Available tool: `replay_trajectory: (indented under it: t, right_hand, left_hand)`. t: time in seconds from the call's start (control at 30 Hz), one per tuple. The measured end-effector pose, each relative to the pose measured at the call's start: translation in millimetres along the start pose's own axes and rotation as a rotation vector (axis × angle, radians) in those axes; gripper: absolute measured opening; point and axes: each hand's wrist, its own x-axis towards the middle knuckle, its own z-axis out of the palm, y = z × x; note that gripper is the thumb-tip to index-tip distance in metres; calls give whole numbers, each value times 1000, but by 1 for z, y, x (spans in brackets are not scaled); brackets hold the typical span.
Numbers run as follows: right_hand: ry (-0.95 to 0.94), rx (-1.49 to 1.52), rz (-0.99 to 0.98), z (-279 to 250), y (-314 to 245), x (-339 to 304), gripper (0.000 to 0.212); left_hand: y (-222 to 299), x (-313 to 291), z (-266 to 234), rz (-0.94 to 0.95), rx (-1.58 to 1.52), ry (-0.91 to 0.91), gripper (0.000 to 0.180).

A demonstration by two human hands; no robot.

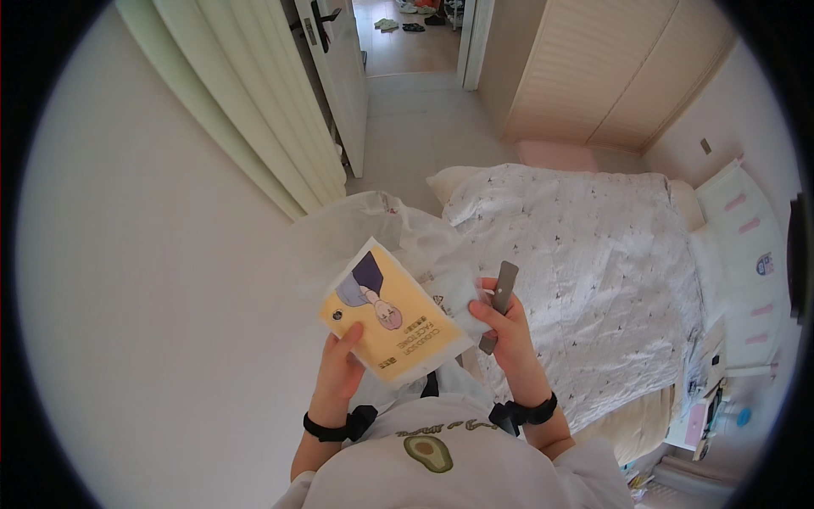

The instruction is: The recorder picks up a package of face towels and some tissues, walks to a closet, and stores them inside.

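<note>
the left hand [341, 371] is holding a yellow pack [398, 327], the right hand [510, 332] a gray bar [507, 276]. a clear bag [356, 227] and a bed [585, 271] are showing past them.

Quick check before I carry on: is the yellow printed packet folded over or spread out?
Spread out: all four corners of the yellow printed packet show, and its front is uncovered except where the left hand grips it.

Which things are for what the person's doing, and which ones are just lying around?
Being used:
yellow packet, held in the left hand
flat grey tool, held in the right hand
see-through plastic just beyond the packet, probably

Just around:
shoes near the picture's top
patterned quilt
pale green curtain
</note>
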Motion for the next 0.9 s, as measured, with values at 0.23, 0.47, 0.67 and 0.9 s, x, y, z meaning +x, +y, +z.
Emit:
replay_trajectory:
  t: [0.23, 0.47, 0.67, 0.9]
  right_hand:
    - [7, 41, -11, 36, -33, 123, 36]
    - [79, 8, -92, 86, -58, 254, 35]
    - [197, 63, -171, 101, -84, 340, 34]
    - [183, 199, -143, 77, -121, 444, 33]
  left_hand:
    - [56, 133, 7, -64, -209, -74, 43]
    - [146, 281, 14, -114, -275, -144, 42]
    - [189, 371, 27, -103, -238, -124, 40]
    - [210, 456, 33, 22, -206, 16, 40]
